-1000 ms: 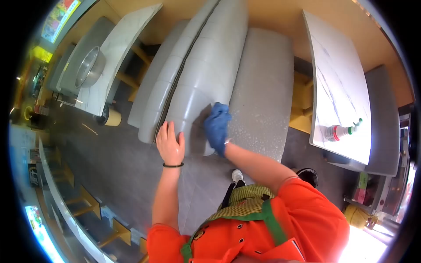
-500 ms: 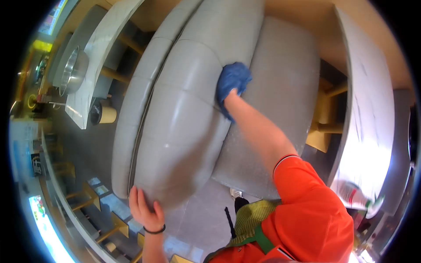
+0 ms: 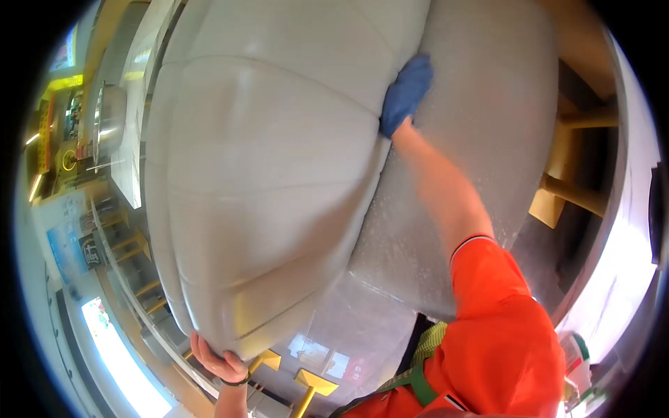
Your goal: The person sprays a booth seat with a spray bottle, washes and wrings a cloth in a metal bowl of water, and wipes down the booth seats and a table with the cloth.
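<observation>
Since the earlier frame, the blue cloth (image 3: 415, 73) is shifted to the line where the backrest (image 3: 265, 153) meets the seat (image 3: 481, 104), and the view is brought closer over both.

The backrest fills the middle and left of the scene. Its grey face is seen smooth and without plain marks, so this part is judged the further advanced, though whether all of it is wiped cannot be told. To its right, the seat is covered by the cloth only along its left edge. Pale specks (image 3: 394, 254) are left on its near end, so this surface is judged unfinished. Beyond the seat, at the right, a white tabletop (image 3: 620, 258) is partly shown.

The cloth is pressed far along the backrest's right edge, under the right hand (image 3: 398, 115); it is judged to be gripped there, though the fingers are hidden. The left hand (image 3: 219, 359) is laid against the near left corner of the backrest, fingers bent but not closed, well apart from the cloth.
</observation>
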Available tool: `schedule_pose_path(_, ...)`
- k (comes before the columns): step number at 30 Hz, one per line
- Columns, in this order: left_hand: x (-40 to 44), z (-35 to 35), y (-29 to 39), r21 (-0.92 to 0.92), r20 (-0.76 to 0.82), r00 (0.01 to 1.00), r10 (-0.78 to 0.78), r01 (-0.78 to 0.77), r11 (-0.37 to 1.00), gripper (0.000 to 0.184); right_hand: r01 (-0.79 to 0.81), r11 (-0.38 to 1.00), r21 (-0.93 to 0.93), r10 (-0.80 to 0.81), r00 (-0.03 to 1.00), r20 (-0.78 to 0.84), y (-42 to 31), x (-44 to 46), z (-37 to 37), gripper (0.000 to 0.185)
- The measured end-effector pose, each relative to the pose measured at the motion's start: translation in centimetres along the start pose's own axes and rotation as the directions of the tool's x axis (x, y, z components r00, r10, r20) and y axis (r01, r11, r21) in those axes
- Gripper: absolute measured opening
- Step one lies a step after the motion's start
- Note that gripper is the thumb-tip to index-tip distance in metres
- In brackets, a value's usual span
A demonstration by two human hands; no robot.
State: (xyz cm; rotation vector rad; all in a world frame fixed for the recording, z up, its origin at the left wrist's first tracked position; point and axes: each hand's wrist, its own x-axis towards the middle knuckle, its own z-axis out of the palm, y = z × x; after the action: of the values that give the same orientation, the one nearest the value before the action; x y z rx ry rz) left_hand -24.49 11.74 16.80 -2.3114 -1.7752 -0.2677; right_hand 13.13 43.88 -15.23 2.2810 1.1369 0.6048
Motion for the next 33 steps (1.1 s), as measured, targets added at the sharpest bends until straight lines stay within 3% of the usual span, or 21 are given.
schedule_pose_path(2, 0.0, -0.4, 0.3, 0.01, -0.004, 1.0, 0.015, -0.015, 1.0, 0.048, 0.152, 0.982, 0.111, -0.169, 0.973, 0.159, 2.7, -5.3, -2.6, 0.049)
schedule_pose_path(3, 0.1, -0.4, 0.4, -0.014, -0.015, 1.0, 0.018, -0.018, 1.0, 0.048, -0.044, 0.989, -0.138, 0.06, 0.992, 0.111, 1.6, -8.4, -2.4, 0.047)
schedule_pose_path(4, 0.3, -0.4, 0.5, -0.024, -0.049, 0.998, 0.033, -0.034, 0.999, 0.048, -0.088, 0.986, -0.139, 0.1, 0.992, 0.082, 1.6, -11.3, -2.7, 0.046)
schedule_pose_path(5, 0.4, -0.3, 0.7, -0.033, -0.084, 0.995, 0.044, -0.047, 0.998, 0.048, 0.02, 0.996, 0.092, -0.029, 0.995, 0.1, 2.6, -14.0, -3.8, 0.045)
schedule_pose_path(6, 0.4, -0.4, 0.9, -0.038, -0.098, 0.995, 0.034, -0.038, 0.999, 0.048, 0.158, 0.897, 0.412, -0.22, 0.97, 0.108, 4.1, -16.8, -5.0, 0.044)
schedule_pose_path(7, 0.6, -0.5, 1.1, -0.049, -0.106, 0.993, 0.045, -0.05, 0.998, 0.047, 0.237, 0.748, 0.62, -0.362, 0.929, 0.082, 5.0, -19.5, -5.9, 0.043)
schedule_pose_path(9, 0.5, -0.7, 0.5, -0.051, -0.161, 0.986, 0.037, -0.046, 0.998, 0.043, 0.333, 0.44, 0.834, -0.546, 0.836, -0.046, 6.1, -24.8, -7.2, 0.041)
schedule_pose_path(12, -0.3, -1.2, -0.4, 0.001, -0.282, 0.957, 0.069, -0.072, 0.997, 0.037, 0.516, 0.145, 0.844, -0.686, 0.667, -0.29, 7.0, -29.4, -8.7, 0.038)
schedule_pose_path(13, 0.2, -1.5, -0.1, 0.013, -0.277, 0.959, 0.057, -0.055, 0.998, 0.037, 0.569, 0.106, 0.815, -0.717, 0.612, -0.334, 7.0, -30.0, -8.7, 0.037)
schedule_pose_path(16, 1.5, -1.2, -0.8, 0.02, -0.286, 0.957, 0.044, -0.04, 0.999, 0.039, 0.704, 0.041, 0.709, -0.781, 0.465, -0.417, 6.9, -30.3, -9.5, 0.035)
schedule_pose_path(21, 1.6, -0.6, -1.3, -0.004, -0.355, 0.934, 0.037, -0.041, 0.999, 0.041, 0.784, -0.015, 0.62, -0.837, 0.329, -0.437, 6.8, -30.6, -9.5, 0.031)
schedule_pose_path(30, 1.1, -1.1, -1.0, -0.027, -0.384, 0.922, 0.051, -0.066, 0.997, 0.041, 0.811, -0.214, 0.544, -0.813, 0.16, -0.56, 8.9, -29.2, -8.4, 0.025)
schedule_pose_path(31, 1.3, -1.1, -0.8, -0.04, -0.378, 0.924, 0.054, -0.075, 0.996, 0.041, 0.762, -0.283, 0.582, -0.791, 0.158, -0.591, 9.6, -28.5, -7.9, 0.024)
schedule_pose_path(33, 1.9, -0.8, -0.9, -0.061, -0.38, 0.921, 0.092, -0.124, 0.99, 0.04, 0.368, -0.515, 0.774, -0.758, 0.226, -0.612, 10.3, -27.2, -6.7, 0.023)
